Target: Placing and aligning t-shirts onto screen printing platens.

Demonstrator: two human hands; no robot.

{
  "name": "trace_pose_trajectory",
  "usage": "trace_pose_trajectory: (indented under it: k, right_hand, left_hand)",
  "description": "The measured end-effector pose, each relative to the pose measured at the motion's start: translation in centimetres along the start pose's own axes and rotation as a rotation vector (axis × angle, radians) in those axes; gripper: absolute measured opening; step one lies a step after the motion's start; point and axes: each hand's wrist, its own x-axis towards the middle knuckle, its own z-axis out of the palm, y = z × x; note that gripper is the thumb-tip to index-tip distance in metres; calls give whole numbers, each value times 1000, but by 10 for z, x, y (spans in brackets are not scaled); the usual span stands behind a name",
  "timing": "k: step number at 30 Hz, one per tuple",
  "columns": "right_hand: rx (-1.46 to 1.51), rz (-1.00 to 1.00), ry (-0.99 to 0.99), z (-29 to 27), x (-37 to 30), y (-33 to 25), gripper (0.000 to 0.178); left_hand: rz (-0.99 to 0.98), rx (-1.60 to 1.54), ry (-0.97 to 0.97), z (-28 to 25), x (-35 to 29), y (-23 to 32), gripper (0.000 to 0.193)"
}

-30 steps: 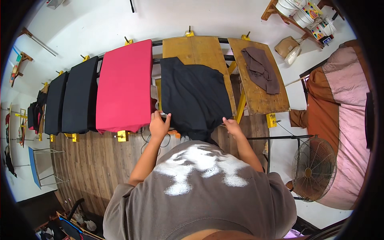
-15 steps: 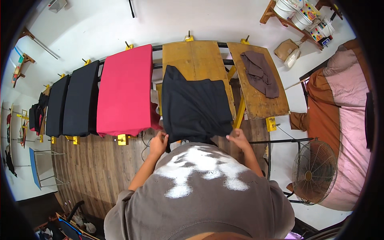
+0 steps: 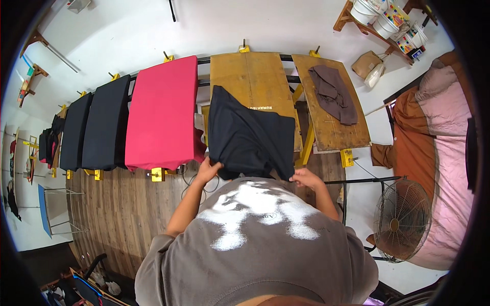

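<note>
The black cloth (image 3: pixel 240 135) is covering the wooden board's near end (image 3: pixel 244 76), its length running eleven-to-five. It is lying at ten o'clock from the right hand (image 3: pixel 308 179), fingers pinching its corner, and one o'clock from the left hand (image 3: pixel 207 171), fingers apparently pinching its edge, neither being nearer.

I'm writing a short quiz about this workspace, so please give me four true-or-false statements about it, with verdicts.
1. The bare left hand and bare right hand both grip the loose black cloth. True.
2. The smooth pinkish-red fabric lies to the right of the black cloth. False: it lies to the left.
3. The crumpled brown cloth rests on a flat, worn wooden board. True.
4. The round metal-caged fan is on the picture's left side. False: it is on the right.
</note>
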Motion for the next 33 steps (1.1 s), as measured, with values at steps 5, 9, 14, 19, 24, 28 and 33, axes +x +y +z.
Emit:
trace_pose_trajectory:
  k: [5,9,14,19,24,28,33]
  right_hand:
    - [142,-252,388,22,10,-16,28]
    - [529,-230,554,17,58,-5,31]
    - [176,-163,403,-7,46,20,21]
    - [143,115,-33,-19,-1,22,24]
    - [320,-23,394,9,31,-4,38]
    - [301,-64,608,2,70,-13,55]
    - [-411,-113,694,-26,64,12,57]
  left_hand:
    - [-36,177,429,16,-6,37,61]
    - [-34,423,361,1,-39,56,61]
    - [-116,-180,-49,-20,-93,30,34]
    - [-237,-35,-283,-32,-87,-10,35]
    - [-167,-299,53,-1,-16,26,44]
    - [-416,-302,156,-2,17,54,45]
    - [-132,543,320,-10,-4,71,51]
